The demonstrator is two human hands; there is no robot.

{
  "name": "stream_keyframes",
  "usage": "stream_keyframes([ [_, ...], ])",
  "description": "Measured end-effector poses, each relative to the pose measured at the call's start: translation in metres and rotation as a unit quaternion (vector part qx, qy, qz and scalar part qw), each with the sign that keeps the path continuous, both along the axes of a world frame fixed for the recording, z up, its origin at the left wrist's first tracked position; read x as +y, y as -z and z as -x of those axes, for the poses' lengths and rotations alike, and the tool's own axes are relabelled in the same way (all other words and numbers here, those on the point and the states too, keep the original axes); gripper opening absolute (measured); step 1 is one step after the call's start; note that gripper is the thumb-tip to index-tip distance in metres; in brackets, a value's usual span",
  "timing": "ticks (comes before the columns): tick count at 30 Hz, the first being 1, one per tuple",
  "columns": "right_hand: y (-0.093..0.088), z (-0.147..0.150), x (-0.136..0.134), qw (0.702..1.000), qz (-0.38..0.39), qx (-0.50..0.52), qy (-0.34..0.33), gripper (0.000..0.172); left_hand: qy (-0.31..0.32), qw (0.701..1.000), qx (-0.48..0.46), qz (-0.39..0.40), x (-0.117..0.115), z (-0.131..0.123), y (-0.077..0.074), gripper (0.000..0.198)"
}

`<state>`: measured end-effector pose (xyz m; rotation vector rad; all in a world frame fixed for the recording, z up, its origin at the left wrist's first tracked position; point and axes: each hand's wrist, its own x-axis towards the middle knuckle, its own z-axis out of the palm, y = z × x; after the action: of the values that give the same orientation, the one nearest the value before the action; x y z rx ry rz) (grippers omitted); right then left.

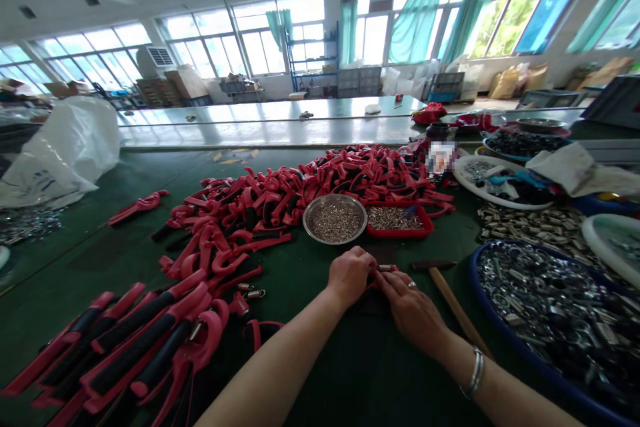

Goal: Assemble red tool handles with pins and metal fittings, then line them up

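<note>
Left hand: just right of the middle of the frame, fingers curled and closed on a small red piece, most of which they hide from me.
Right hand: meeting the other from the right, fingers laid along the same part; I can't tell whether it pinches or merely steadies. A ring and a silver bracelet catch the light.
Red piece: between the fingertips, right of centre, with a coil spring showing along it.
Hammer: on the green table, just right of the right hand, wooden handle slanting toward the lower right.
Small parts: a metal bowl and a red tray side by side above the hands, both filled with small metal pieces.
Red heap: red and black handles piled across the centre.
Lower left: larger red-and-black tools bunched together, two loose springs near them.
Lower right: a blue basin full of metal fittings.
</note>
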<state>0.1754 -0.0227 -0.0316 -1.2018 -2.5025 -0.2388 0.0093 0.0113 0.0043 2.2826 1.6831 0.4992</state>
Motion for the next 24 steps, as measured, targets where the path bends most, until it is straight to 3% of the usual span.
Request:
stream_keyframes([
  [16,-0.0016,-0.0045,0.0017,0.997,0.049,0.055,-0.019,0.053,0.006,1.0,0.018,-0.006,-0.0009,-0.0058,0.0014,0.018],
  [24,-0.0059,-0.0079,0.0,0.995,0.052,0.072,-0.044,0.05,0.05,0.997,0.055,-0.012,-0.0036,-0.0033,-0.0031,0.02],
])
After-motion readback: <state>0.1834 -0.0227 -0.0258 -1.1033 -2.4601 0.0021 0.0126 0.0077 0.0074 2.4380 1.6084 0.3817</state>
